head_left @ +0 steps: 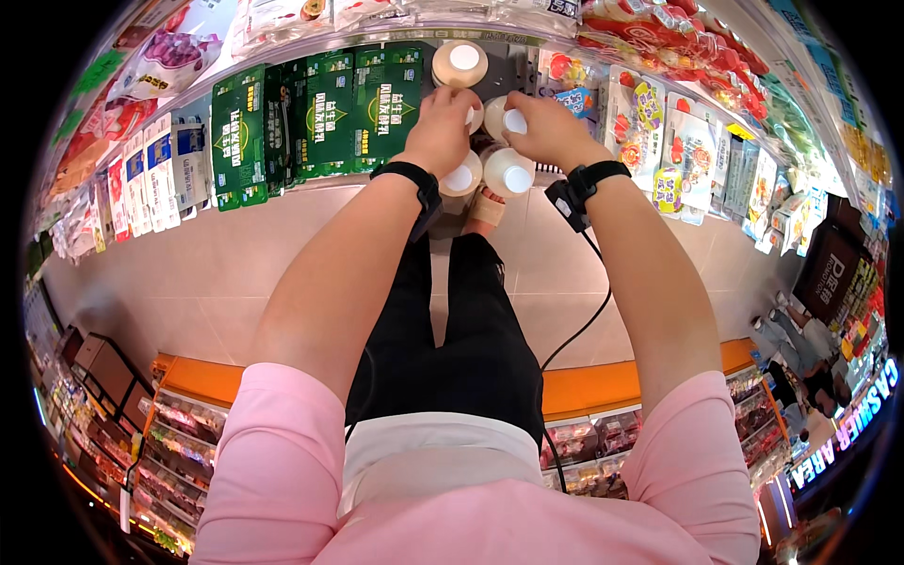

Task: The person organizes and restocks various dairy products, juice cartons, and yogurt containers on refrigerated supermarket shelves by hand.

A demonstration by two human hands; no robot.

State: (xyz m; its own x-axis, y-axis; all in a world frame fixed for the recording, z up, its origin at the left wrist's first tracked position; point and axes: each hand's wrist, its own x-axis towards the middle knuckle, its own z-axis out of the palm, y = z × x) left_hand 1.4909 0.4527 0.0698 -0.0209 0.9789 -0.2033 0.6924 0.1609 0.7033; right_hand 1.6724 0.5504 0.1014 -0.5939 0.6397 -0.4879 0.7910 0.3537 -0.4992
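pink shirt nearest; left hand curled at left middle bottle, right hand at right middle bottle; both upright, between hands; cannot tell if clamped.

You have bright, fairly even light across the middle, where your left hand and right hand look reasonably crisp. The white caps shine close to washed out, and the glossy packets at the upper right throw back glare. The tiled floor shows a soft, pale sheen. At your lower right, a sign glows blue-white against a dimmer rim. The fisheye bends the orange shelf top, detail smears toward the edge, and all 4 corners go black.
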